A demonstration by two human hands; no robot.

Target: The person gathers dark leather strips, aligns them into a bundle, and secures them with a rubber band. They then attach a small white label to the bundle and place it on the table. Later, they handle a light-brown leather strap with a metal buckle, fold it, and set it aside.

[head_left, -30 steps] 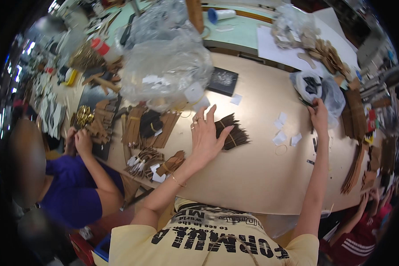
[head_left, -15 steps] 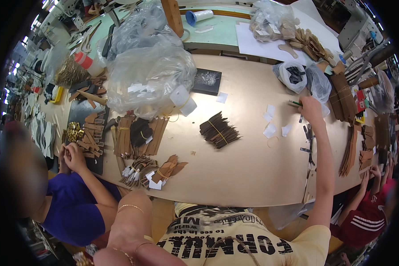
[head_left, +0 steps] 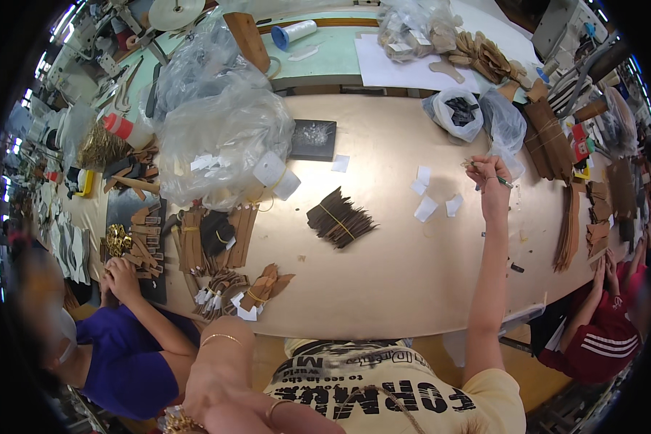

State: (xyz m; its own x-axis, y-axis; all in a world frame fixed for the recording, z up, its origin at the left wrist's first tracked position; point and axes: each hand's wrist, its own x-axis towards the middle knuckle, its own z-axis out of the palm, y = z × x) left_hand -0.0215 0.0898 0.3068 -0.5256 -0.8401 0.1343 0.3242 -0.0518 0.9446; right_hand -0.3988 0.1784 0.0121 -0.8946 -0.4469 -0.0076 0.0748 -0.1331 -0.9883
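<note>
My right hand [head_left: 487, 182] is stretched far across the tan table [head_left: 412, 289] and is closed on a thin pen [head_left: 504, 182]. It hovers just right of a few white paper slips [head_left: 427, 197] and below a clear plastic bag [head_left: 505, 129]. My left hand [head_left: 211, 385] is pulled back off the table, low by my lap, a bracelet on its wrist. Whether it holds anything is unclear. A banded bundle of dark brown strips [head_left: 340, 218] lies alone mid-table, with neither hand touching it.
A big crumpled clear bag [head_left: 217, 130] and a black square pad [head_left: 313, 139] sit at the back. Brown cut pieces and tagged bundles [head_left: 217, 267] crowd the left. A person in purple [head_left: 123, 354] works at the left, and one in red [head_left: 600, 340] at the right.
My left hand has left the dark strip bundle and dropped back to my lap. My right hand has come away from the plastic bag with the pen, toward the white slips.
</note>
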